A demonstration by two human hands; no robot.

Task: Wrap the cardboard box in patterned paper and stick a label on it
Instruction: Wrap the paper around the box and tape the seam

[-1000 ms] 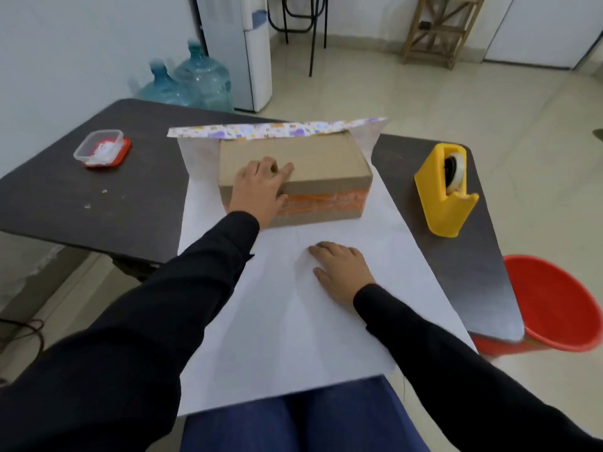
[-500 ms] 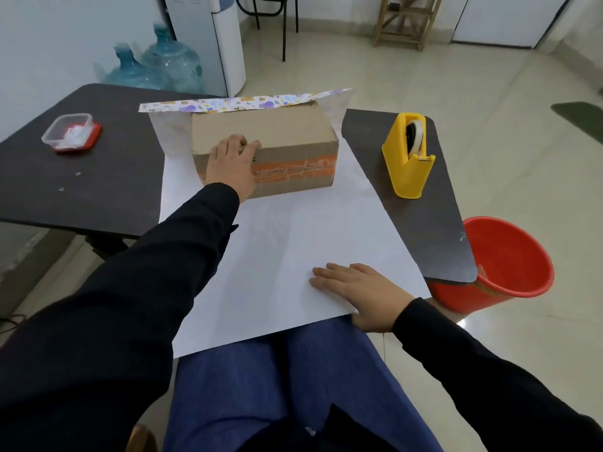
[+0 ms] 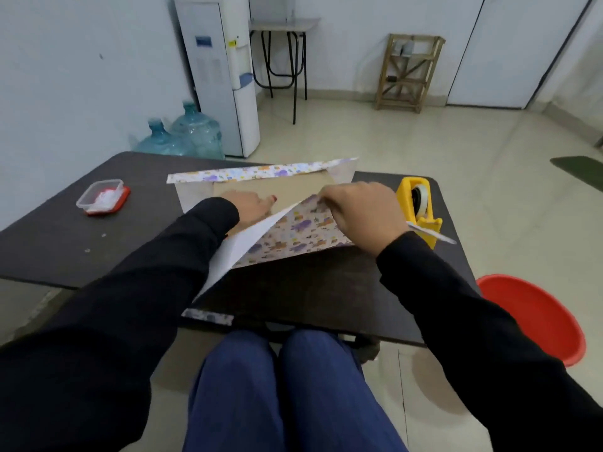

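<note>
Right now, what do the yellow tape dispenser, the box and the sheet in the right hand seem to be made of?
The tape dispenser: probably moulded plastic, uniform yellow, slight sheen. The box: cardboard, matte brown surface. The sheet: thin paper, printed on one side, plain white on the other; it bends softly where the right hand pinches it.

I wear long black sleeves, left (image 3: pixel 146 288) and right (image 3: pixel 473 321), down to the wrists, and plain dark blue trousers (image 3: pixel 248 396).
</note>
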